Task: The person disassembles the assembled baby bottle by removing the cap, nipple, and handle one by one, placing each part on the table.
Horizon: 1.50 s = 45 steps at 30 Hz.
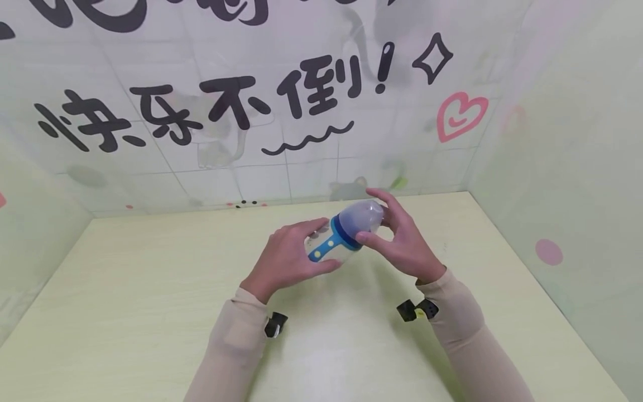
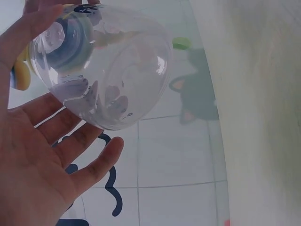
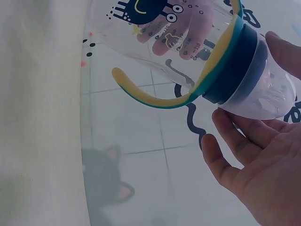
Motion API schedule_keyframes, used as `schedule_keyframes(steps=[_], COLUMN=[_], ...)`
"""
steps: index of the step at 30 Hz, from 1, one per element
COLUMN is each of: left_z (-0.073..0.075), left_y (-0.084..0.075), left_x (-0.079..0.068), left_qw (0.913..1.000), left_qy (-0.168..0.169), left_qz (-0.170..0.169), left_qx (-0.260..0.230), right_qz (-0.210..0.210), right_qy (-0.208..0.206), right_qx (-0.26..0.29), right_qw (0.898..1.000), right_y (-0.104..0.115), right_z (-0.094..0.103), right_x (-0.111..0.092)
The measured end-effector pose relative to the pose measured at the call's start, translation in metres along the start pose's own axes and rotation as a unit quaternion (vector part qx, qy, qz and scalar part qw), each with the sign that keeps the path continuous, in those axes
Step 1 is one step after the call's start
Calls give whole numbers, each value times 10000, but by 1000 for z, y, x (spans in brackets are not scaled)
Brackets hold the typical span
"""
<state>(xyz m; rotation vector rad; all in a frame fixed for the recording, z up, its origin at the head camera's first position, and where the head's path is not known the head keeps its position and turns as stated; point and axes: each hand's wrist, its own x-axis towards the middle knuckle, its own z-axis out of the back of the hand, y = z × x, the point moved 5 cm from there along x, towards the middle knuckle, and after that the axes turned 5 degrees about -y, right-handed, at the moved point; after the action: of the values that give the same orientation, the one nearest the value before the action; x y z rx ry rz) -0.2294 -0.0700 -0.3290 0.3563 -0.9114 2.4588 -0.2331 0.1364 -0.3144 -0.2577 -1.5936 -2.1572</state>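
A clear baby bottle (image 2: 136,70) with a blue collar (image 1: 346,231) is held tilted above the table, its capped end up and to the right. My left hand (image 1: 283,257) grips the bottle's body, thumb on the near side and fingers behind. Around the translucent cap (image 1: 360,216) my right hand (image 1: 409,248) has its thumb and fingers, the index finger reaching out past it. A teal and yellow handle (image 3: 155,102) curves from the collar in the right wrist view. Printed cartoon figures (image 3: 141,10) and scale marks show on the body.
Below the hands spreads a pale wooden table (image 1: 150,301). A white tiled wall (image 1: 311,178) with black lettering and cartoon prints rises along the back edge, and side panels (image 1: 567,167) flank the table. Small black cameras (image 1: 275,325) sit on both wrists.
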Motion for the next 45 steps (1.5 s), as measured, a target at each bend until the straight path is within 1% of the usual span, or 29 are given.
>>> schedule_keyframes(steps=[4,8,13,17,26,31,36,41,45], left_z=[-1,-2,-2,-2,-2,3,8,12,13], left_y=[1,2,5,6,14,17,19,21,22], left_x=[0,1,1,1,1,1,1,1,2], left_qw=[9998,9994,9992,9992,9990,9987,9982,9977,9974], left_qy=[-63,-99,-135,-132,-165,-280,-479,-590,-637], left_qz=[-61,-70,-55,-2,187,321,306,290,288], left_qx=[178,312,361,385,365,274,166,137,170], right_qz=[-10,79,266,307,123,-41,-343,-576,-676], right_qy=[-140,-278,-459,-668,-1163,-1301,-1199,-873,-623], right_qx=[-188,-282,-201,-26,228,-17,-458,-725,-854], right_qw=[9997,9992,9984,9973,9929,9915,9911,9919,9921], right_y=[-1,-2,0,2,1,-5,-21,-39,-50], right_z=[-1,0,3,9,31,40,39,30,23], right_x=[1,1,2,2,3,4,7,9,9])
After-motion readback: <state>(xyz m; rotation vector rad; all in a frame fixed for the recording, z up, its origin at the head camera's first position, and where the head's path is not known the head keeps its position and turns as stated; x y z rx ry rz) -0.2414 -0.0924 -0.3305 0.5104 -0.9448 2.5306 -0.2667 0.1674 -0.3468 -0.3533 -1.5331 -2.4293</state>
